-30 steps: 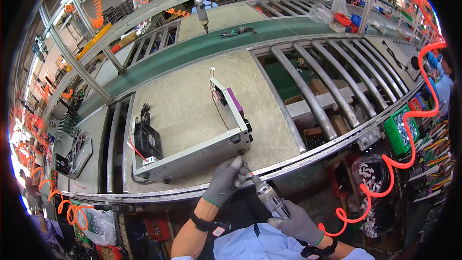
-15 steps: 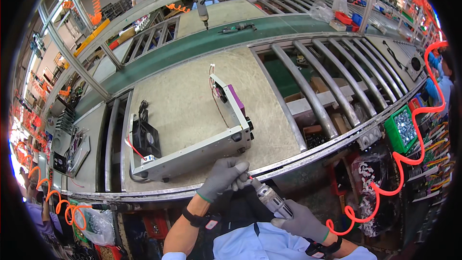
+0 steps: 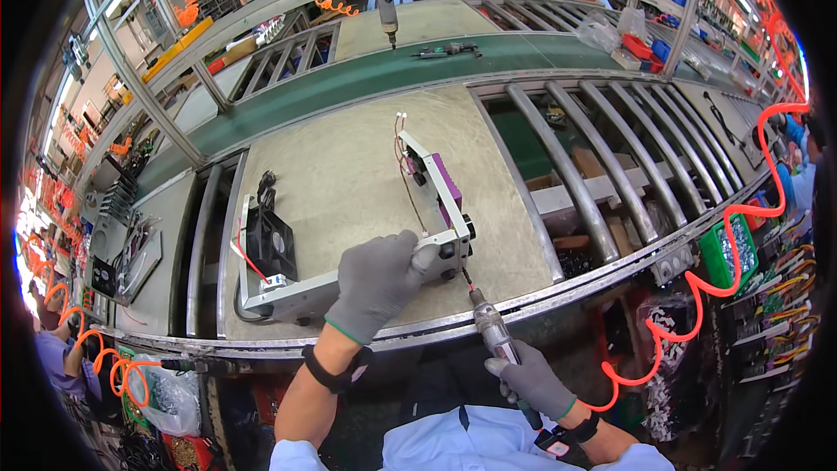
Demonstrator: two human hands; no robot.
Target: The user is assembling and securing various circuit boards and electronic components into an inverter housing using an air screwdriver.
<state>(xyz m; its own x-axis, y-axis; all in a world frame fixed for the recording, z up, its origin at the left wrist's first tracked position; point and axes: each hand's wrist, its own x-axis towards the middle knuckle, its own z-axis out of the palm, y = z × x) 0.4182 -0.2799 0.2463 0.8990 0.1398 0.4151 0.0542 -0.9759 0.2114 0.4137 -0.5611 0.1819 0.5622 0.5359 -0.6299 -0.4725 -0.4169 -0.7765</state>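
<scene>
A light grey metal chassis with a black fan and a purple part lies on the beige bench mat. My left hand, in a grey glove, presses down on the chassis's near front panel. My right hand, also gloved, grips a powered screwdriver by its handle. The screwdriver's bit points up and left and touches the front panel's right corner near a black knob.
An orange coiled air hose runs from the screwdriver up the right side. Metal rollers lie right of the mat, a green conveyor belt behind it. Another screwdriver hangs overhead. A green parts bin sits at the right.
My left hand has slid up from the bench edge onto the chassis's front panel. The screwdriver has risen and its bit now meets the panel's right corner.
</scene>
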